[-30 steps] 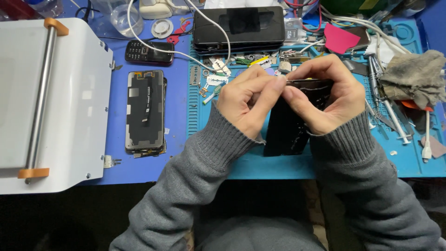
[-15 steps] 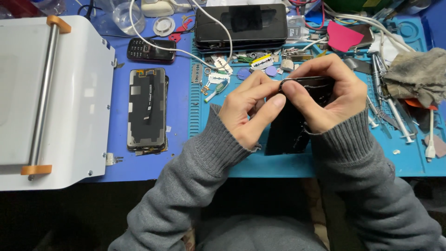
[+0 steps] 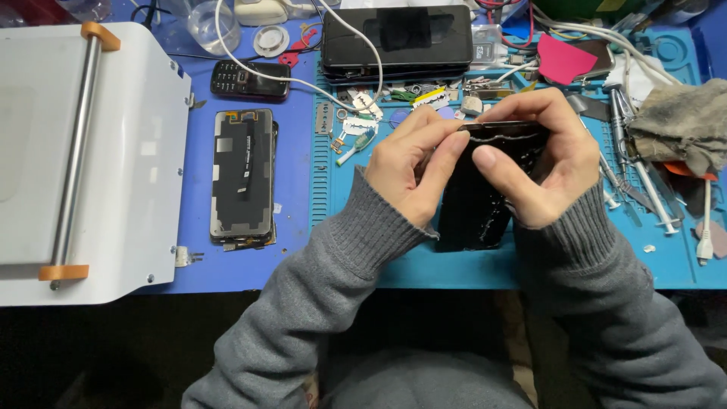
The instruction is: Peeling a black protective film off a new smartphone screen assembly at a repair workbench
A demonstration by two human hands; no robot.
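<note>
A black phone screen panel (image 3: 477,204) stands tilted over the teal work mat (image 3: 469,265), held by both hands. My left hand (image 3: 413,163) pinches its upper left edge with thumb and fingers. My right hand (image 3: 541,163) wraps around the top right corner, thumb pressed on the face near the top edge. Grey sleeves cover both wrists. The panel's lower end rests near the mat.
A second display assembly (image 3: 242,176) lies face down on the blue mat beside a white machine with a roller bar (image 3: 76,151). A small keypad phone (image 3: 250,79), stacked dark phones (image 3: 397,39), a grey rag (image 3: 678,121), tweezers, blades and cables crowd the back.
The hands and the panel stay together; my left fingers have shifted slightly along the top edge. The view moved a little.
</note>
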